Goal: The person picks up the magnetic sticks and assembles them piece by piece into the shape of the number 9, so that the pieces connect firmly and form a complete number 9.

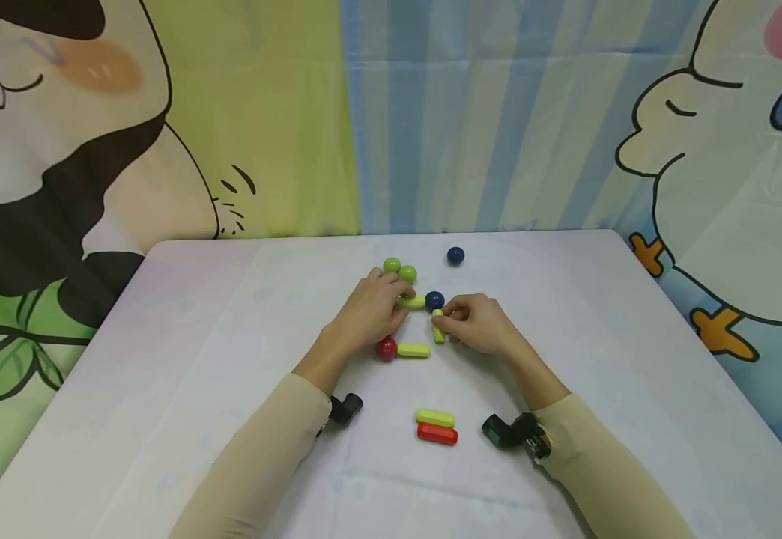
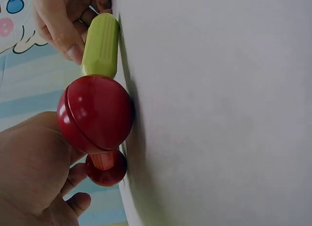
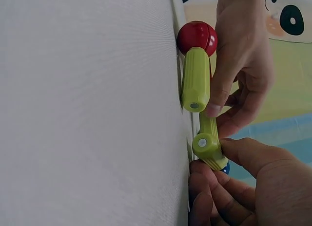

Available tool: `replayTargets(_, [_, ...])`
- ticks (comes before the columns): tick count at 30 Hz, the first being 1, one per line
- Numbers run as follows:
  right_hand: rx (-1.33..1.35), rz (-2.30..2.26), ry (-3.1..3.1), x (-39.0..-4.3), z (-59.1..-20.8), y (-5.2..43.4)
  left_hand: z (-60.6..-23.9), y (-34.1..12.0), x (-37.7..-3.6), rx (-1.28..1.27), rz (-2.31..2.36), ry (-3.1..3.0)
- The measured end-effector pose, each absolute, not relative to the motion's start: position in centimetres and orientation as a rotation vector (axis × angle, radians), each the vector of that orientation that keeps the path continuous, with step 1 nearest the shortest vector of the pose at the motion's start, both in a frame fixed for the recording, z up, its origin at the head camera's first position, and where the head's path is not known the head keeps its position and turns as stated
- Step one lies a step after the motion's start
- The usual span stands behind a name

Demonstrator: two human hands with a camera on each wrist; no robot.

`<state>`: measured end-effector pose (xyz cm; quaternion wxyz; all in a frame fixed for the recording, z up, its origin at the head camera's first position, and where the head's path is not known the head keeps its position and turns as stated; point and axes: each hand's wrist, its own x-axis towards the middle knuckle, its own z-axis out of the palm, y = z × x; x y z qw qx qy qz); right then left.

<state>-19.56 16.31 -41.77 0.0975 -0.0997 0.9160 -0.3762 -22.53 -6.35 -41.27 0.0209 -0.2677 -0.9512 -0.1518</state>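
Observation:
My left hand [image 1: 380, 307] pinches a yellow-green magnetic rod [image 1: 413, 302], whose right end meets a blue ball [image 1: 434, 301]. Between the thumb and fingers of my right hand [image 1: 479, 323] is a second yellow-green rod [image 1: 438, 327], its far end at that same ball; a silver disc shows in its near end in the right wrist view. Below my left hand, a red ball [image 2: 96, 114] joins another yellow-green rod [image 2: 101, 47]. Behind that ball, the left wrist view shows a short red rod [image 2: 103, 160] and another red ball [image 2: 106, 175].
Two green balls [image 1: 400, 269] lie just beyond my left hand. A loose blue ball [image 1: 455, 256] sits near the table's back edge. Closer to me, a yellow-green rod [image 1: 434, 418] and a red rod [image 1: 437, 433] lie side by side on the white table [image 1: 195, 389].

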Motion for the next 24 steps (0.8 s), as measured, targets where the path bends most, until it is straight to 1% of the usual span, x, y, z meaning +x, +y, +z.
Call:
replayTargets(9, [-0.283,-1.112,2.714,-19.8,-41.83,16.33,-41.6,-6.43,-23.3,-0.845,-0.52,-2.961])
replayTargets(24, [-0.284,-1.081,2.753,-19.94,-41.92,15.87,-41.68,-6.92,-23.58,-0.887,-0.541,-2.953])
